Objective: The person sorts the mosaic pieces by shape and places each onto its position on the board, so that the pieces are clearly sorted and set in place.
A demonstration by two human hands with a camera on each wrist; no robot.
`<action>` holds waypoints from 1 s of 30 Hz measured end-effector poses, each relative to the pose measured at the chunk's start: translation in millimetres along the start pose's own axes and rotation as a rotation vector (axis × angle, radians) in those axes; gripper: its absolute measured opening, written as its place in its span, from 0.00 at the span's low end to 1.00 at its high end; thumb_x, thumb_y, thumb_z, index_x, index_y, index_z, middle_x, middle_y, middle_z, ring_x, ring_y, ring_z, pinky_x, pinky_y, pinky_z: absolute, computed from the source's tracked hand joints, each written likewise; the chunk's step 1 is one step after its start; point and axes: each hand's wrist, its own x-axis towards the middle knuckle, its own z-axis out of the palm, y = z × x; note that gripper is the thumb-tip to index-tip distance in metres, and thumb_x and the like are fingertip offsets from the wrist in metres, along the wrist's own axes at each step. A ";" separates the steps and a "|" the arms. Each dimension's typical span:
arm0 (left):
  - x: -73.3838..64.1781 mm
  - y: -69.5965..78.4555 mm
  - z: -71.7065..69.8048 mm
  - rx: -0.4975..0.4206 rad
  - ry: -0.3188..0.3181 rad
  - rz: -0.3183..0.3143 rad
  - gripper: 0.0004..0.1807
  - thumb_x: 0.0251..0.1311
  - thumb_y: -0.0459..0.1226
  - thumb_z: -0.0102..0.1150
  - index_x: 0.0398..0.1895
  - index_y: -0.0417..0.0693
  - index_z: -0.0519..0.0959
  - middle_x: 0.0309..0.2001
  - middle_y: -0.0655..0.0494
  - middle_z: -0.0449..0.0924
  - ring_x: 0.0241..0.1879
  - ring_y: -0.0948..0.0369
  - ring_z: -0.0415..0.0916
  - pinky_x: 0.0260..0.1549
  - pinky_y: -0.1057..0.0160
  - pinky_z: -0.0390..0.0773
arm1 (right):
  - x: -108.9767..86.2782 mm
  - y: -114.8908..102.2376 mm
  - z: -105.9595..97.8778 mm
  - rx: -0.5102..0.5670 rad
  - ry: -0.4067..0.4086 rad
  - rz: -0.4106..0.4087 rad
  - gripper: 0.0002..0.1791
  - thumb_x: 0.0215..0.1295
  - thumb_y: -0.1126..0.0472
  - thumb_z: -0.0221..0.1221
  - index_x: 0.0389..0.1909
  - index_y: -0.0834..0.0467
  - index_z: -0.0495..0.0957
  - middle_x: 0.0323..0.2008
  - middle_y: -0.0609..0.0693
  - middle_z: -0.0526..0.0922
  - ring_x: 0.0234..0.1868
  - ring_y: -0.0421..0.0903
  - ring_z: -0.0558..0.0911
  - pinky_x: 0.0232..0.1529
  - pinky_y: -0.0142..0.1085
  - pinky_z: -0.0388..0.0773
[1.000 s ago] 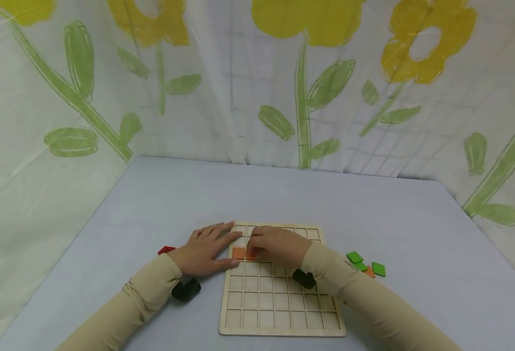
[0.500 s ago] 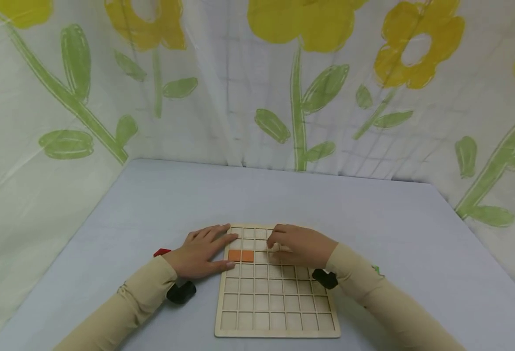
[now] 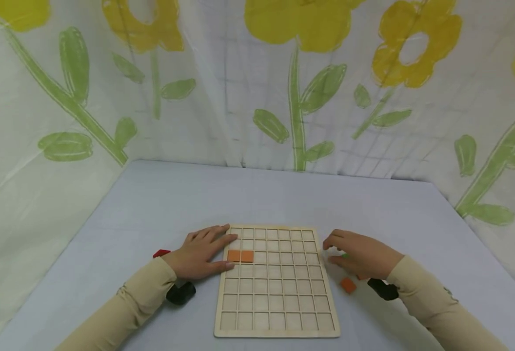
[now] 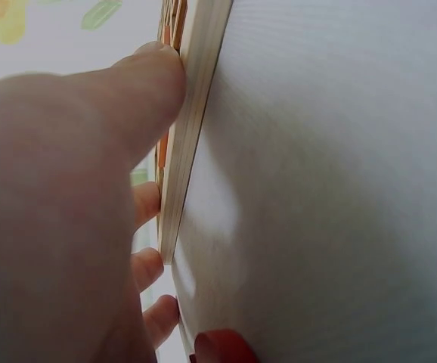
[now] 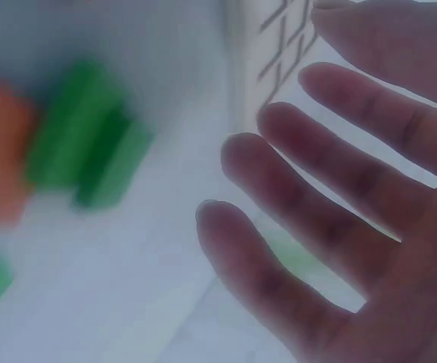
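Left hand (image 3: 200, 252), fingers outstretched, rests on the left edge of the grid board (image 3: 277, 334); right hand (image 3: 365, 252), fingers extended, empty, is off the right edge near green tiles (image 5: 67, 136). Two orange tiles (image 3: 247, 256) occupy adjacent cells; green tiles, another orange tile (image 3: 348, 285) and a red piece (image 3: 161, 253) appear unplaced.

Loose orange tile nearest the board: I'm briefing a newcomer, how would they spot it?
On the table, find the gridded board. Just off its right edge lies the orange tile. Two other orange tiles sit in the board; in the head view, this is the only loose one fully visible.
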 end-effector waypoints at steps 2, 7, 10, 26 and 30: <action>-0.9 2.2 -1.4 -0.004 0.001 0.004 0.38 0.65 0.62 0.45 0.74 0.57 0.57 0.75 0.49 0.48 0.72 0.44 0.48 0.59 0.37 0.53 | -11.4 6.3 -2.4 0.008 -0.012 0.026 0.13 0.66 0.55 0.60 0.49 0.50 0.75 0.48 0.40 0.76 0.44 0.39 0.79 0.42 0.34 0.77; -1.2 1.6 -0.6 -0.005 0.025 0.012 0.38 0.65 0.62 0.46 0.73 0.56 0.58 0.74 0.48 0.50 0.71 0.42 0.49 0.58 0.36 0.54 | -35.0 21.1 -3.1 0.019 -0.025 0.115 0.13 0.64 0.55 0.61 0.49 0.49 0.75 0.47 0.39 0.76 0.46 0.42 0.79 0.42 0.35 0.77; -0.1 -1.7 2.6 0.011 0.038 0.013 0.38 0.64 0.63 0.45 0.73 0.58 0.57 0.75 0.50 0.50 0.71 0.44 0.49 0.58 0.37 0.54 | -46.5 28.7 -1.4 0.002 -0.016 0.149 0.14 0.64 0.53 0.62 0.49 0.48 0.76 0.46 0.38 0.76 0.47 0.43 0.80 0.43 0.37 0.78; -0.3 1.0 -1.1 0.001 0.022 0.013 0.37 0.65 0.61 0.47 0.73 0.56 0.58 0.74 0.48 0.50 0.71 0.43 0.49 0.58 0.36 0.54 | -74.4 50.5 11.8 -0.038 0.009 0.167 0.17 0.57 0.61 0.67 0.47 0.48 0.76 0.45 0.37 0.75 0.42 0.39 0.80 0.41 0.34 0.79; 0.2 0.1 0.8 -0.006 0.035 0.022 0.37 0.65 0.60 0.48 0.73 0.56 0.58 0.74 0.48 0.50 0.71 0.42 0.49 0.57 0.36 0.54 | -74.9 51.5 14.3 -0.048 0.026 0.160 0.18 0.57 0.63 0.67 0.47 0.49 0.76 0.45 0.38 0.75 0.39 0.36 0.78 0.38 0.31 0.78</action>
